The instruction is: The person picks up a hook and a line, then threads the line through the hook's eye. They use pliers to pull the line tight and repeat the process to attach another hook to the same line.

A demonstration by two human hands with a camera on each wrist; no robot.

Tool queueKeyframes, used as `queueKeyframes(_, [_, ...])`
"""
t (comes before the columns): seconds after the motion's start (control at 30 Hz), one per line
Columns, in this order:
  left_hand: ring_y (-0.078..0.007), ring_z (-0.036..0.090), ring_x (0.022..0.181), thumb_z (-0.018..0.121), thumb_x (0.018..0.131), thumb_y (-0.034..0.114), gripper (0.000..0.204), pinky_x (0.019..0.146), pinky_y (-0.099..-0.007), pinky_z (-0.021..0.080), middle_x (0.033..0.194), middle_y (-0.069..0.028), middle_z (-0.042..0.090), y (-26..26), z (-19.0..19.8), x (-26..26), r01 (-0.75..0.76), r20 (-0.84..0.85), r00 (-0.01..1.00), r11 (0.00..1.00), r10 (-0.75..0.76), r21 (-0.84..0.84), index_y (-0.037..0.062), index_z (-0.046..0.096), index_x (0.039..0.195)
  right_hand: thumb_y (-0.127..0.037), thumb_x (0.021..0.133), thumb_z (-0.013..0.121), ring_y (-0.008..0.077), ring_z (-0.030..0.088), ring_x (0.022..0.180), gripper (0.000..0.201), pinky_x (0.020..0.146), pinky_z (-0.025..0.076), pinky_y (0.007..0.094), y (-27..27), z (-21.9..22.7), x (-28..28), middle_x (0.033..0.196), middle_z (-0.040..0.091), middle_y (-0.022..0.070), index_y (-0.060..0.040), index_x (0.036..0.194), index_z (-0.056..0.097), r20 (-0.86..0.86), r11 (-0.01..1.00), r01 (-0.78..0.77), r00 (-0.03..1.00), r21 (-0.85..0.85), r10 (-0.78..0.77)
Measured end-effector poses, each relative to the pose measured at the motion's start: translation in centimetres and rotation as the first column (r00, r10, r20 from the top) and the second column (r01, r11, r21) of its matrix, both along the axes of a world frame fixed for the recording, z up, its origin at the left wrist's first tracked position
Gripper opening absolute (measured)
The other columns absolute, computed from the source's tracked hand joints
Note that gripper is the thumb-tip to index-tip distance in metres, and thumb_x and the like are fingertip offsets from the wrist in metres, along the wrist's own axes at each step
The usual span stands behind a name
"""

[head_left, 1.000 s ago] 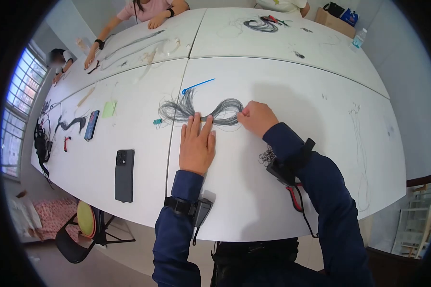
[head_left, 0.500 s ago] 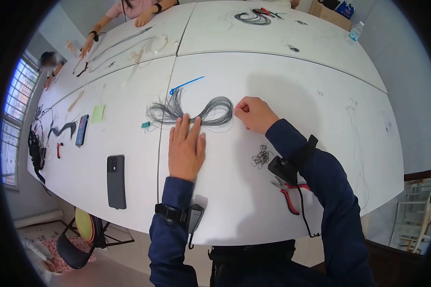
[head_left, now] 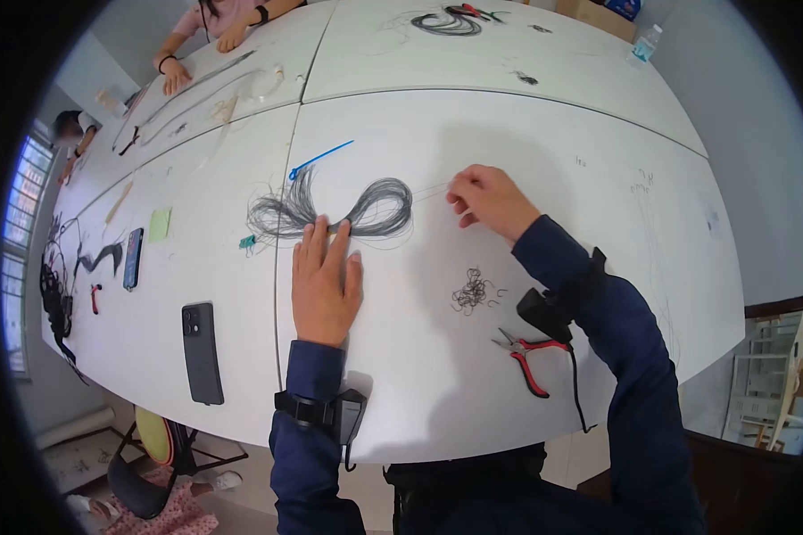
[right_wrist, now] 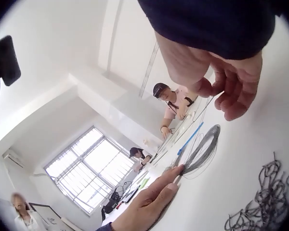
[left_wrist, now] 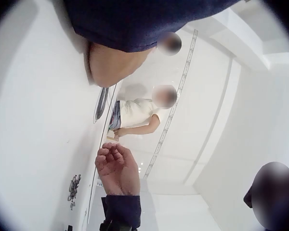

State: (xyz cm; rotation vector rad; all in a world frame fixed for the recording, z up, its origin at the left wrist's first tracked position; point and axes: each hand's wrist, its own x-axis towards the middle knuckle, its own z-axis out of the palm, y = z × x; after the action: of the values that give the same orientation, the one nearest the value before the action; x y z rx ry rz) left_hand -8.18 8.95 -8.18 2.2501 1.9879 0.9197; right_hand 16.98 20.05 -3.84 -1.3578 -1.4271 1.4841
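Note:
A bundle of thin dark strands (head_left: 379, 214), looped on its right side and frayed on its left, lies on the white table. My left hand (head_left: 323, 285) rests palm down, its nearly straight fingertips pressing the narrow middle of the bundle. Off the loop's right end, my right hand (head_left: 491, 201) is raised over the table. Between its thumb and forefinger it pinches a fine strand (head_left: 430, 193) that stretches back to the loop. In the right wrist view, the bundle (right_wrist: 209, 147) lies beyond the right fingers, with the left hand (right_wrist: 149, 204) touching its near end.
Near my right forearm are a pile of small curled dark pieces (head_left: 475, 292) and red-handled pliers (head_left: 531, 361). A blue zip tie (head_left: 323, 159) and a green clip (head_left: 247, 242) lie by the bundle. A phone (head_left: 202, 352) is to the left; people sit across the table.
My right hand has moved away from the loop to the right, drawing a fine strand out. My left hand stays on the bundle. The head view has shifted, uncovering the pile and pliers.

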Motion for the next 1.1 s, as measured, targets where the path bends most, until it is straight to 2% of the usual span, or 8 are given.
queueKeyframes(0.27, [-0.0386,0.039,0.139,0.054,0.096,0.02,0.045,0.115,-0.0484,0.028,0.149,-0.0204,0.043,-0.1,0.2,0.3,-0.014,-0.04,0.999,1.0,0.012,-0.028,0.013,0.054,0.14,-0.017,0.094,0.053,0.018,0.063,0.085,0.018,0.084,0.055,0.0323,-1.4,3.3,6.3,0.096,0.066,0.011,-0.0002,0.094,0.059,-0.374,0.934,0.355,0.862,-0.034,-0.341])
queueKeyframes(0.5, [-0.0399,0.035,0.141,0.054,0.095,0.017,0.045,0.115,-0.0491,0.028,0.153,-0.0199,0.039,-0.2,0.5,0.2,0.013,-0.015,1.0,0.999,-0.014,-0.047,0.0115,0.055,0.14,-0.019,0.097,0.055,0.0178,0.064,0.087,0.013,0.089,0.054,0.0362,-3.2,4.0,11.7,0.092,0.065,0.0064,-0.0068,0.094,0.057,-0.479,0.899,0.438,0.787,-0.013,-0.39])
queueKeyframes(0.6, [-0.0404,0.034,0.141,0.054,0.094,0.015,0.044,0.115,-0.05,0.027,0.154,-0.0196,0.037,-0.3,1.0,0.2,0.035,-0.035,0.999,0.998,-0.033,0.053,0.0084,0.056,0.138,-0.018,0.096,0.055,0.0107,0.058,0.071,0.011,0.07,0.054,0.0285,-3.7,3.7,12.4,0.082,0.06,0.0014,-0.0079,0.093,0.058,-0.497,0.894,0.443,0.792,0.067,-0.355])
queueKeyframes(0.73, [-0.0389,0.04,0.138,0.056,0.092,0.008,0.036,0.114,-0.0451,0.031,0.145,-0.0222,0.047,-1.1,2.6,1.2,0.006,0.074,0.997,0.996,-0.013,0.091,0.0047,0.064,0.127,-0.015,0.096,0.057,0.0031,0.041,0.06,0.008,0.054,0.036,0.0211,-5.5,5.0,11.7,0.071,0.049,-0.0055,-0.007,0.094,0.061,-0.321,0.93,0.358,0.893,0.085,-0.315])
queueKeyframes(0.77, [-0.031,0.056,0.119,0.056,0.095,0.009,0.03,0.102,-0.0389,0.043,0.129,-0.0173,0.061,-1.6,3.3,2.1,0.003,0.097,0.995,0.992,-0.015,0.123,0.0042,0.067,0.122,-0.014,0.095,0.058,0.0022,0.038,0.059,0.008,0.053,0.032,0.0207,-6.4,5.2,10.5,0.069,0.047,-0.0064,-0.0063,0.095,0.061,-0.231,0.927,0.339,0.926,0.16,-0.298])
queueKeyframes(0.87, [-0.0178,0.06,0.086,0.056,0.099,0.015,0.029,0.079,-0.0293,0.048,0.102,-0.0088,0.066,-3.4,4.5,5.7,0.246,0.631,0.776,0.91,0.023,-0.335,-0.0002,0.066,0.121,-0.011,0.092,0.064,0.0006,0.034,0.058,0.007,0.052,0.03,0.0207,-9.5,4.9,8.7,0.063,0.043,-0.008,-0.0077,0.098,0.063,0.07,0.92,0.019,0.996,0.391,-0.05])
queueKeyframes(0.93, [-0.009,0.048,0.066,0.055,0.101,0.021,0.028,0.062,-0.0245,0.041,0.08,-0.0011,0.059,-4.0,5.4,9.4,0.567,0.939,0.29,0.757,0.184,-0.324,-0.0041,0.066,0.109,-0.01,0.09,0.065,0.004,0.037,0.055,0.008,0.052,0.031,0.0231,-12.0,6.2,7.1,0.062,0.044,-0.0041,-0.0089,0.098,0.064,0.251,0.907,-0.306,0.939,0.288,0.237])
queueKeyframes(1.1, [-0.009,0.046,0.062,0.055,0.101,0.023,0.026,0.058,-0.0261,0.038,0.071,0.0014,0.049,-2.7,5.6,11.2,0.542,0.956,-0.055,0.813,0.287,-0.213,-0.0019,0.063,0.101,-0.012,0.086,0.068,0.0132,0.043,0.052,0.01,0.052,0.039,0.0291,-13.5,5.0,7.5,0.06,0.045,0.0038,-0.0083,0.092,0.061,0.425,0.854,-0.386,0.877,0.349,0.223])
